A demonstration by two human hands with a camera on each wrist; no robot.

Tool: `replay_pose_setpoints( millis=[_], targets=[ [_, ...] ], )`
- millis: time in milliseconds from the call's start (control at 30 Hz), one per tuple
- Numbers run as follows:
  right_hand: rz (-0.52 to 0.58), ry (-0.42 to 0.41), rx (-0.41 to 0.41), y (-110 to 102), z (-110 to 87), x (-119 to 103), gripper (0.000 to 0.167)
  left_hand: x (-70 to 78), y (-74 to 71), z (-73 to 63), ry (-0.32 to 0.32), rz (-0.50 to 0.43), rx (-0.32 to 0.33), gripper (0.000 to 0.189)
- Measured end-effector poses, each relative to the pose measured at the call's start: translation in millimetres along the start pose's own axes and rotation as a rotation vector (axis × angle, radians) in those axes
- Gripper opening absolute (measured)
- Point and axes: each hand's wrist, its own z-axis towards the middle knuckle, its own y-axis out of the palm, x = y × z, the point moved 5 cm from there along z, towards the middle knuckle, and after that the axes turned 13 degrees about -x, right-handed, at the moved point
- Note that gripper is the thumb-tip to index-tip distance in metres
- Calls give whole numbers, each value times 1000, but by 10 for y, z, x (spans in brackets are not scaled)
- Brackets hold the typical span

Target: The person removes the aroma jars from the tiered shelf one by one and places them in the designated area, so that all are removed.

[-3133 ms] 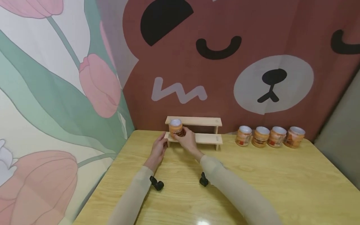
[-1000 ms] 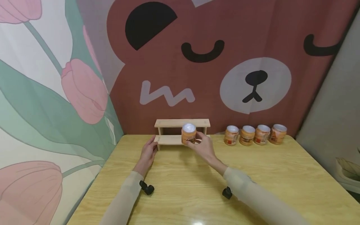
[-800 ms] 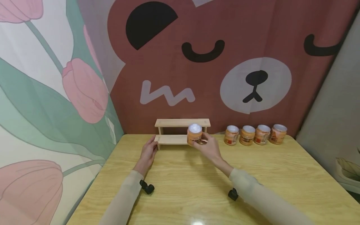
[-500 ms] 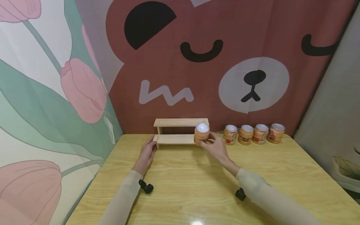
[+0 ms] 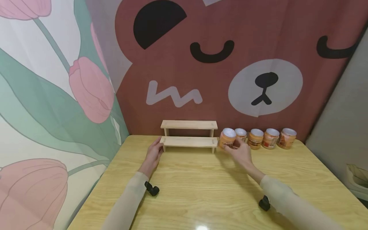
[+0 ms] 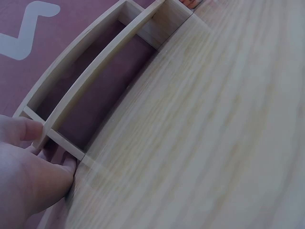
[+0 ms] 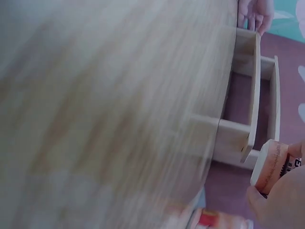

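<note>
A two-tier wooden display rack [image 5: 187, 141] stands at the back of the table, its two boards bare. My left hand [image 5: 153, 155] holds the left end of the lower board. In the left wrist view, fingers of that hand [image 6: 33, 176] lie over and under the board's end. To the right of the rack, my right hand [image 5: 242, 152] grips an upright orange-labelled jar [image 5: 227, 138] with a whitish top. The right wrist view shows this jar [image 7: 270, 164] between thumb and fingers, raised off the table, close to the rack's right end.
Several matching jars [image 5: 255, 139] stand in a row at the back right; the held jar partly covers the leftmost one. Behind the wooden table [image 5: 184, 188] hangs a bear-print curtain [image 5: 212, 92]. A tulip-print curtain [image 5: 89, 92] borders the left side.
My right hand has carried the jar from the rack's lower board rightward, past its right end to the row of jars. My left hand stays at the rack's left end.
</note>
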Motion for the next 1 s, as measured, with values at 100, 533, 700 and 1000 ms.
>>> replay_pose_setpoints(
  millis=[100, 533, 700, 1000],
  targets=[
    [-26, 2, 0, -83, 9, 60, 50, 5, 0, 8, 1, 8, 2, 59],
    [-187, 42, -38, -143, 93, 290, 46, 10, -25, -47, -14, 20, 14, 59],
    [-205, 77, -79, -87, 146, 386, 44, 2, -31, -65, -5, 19, 15, 58],
    [-256, 81, -101, -14, 86, 521, 37, -120, -25, -96, -8, 17, 15, 59]
  ],
)
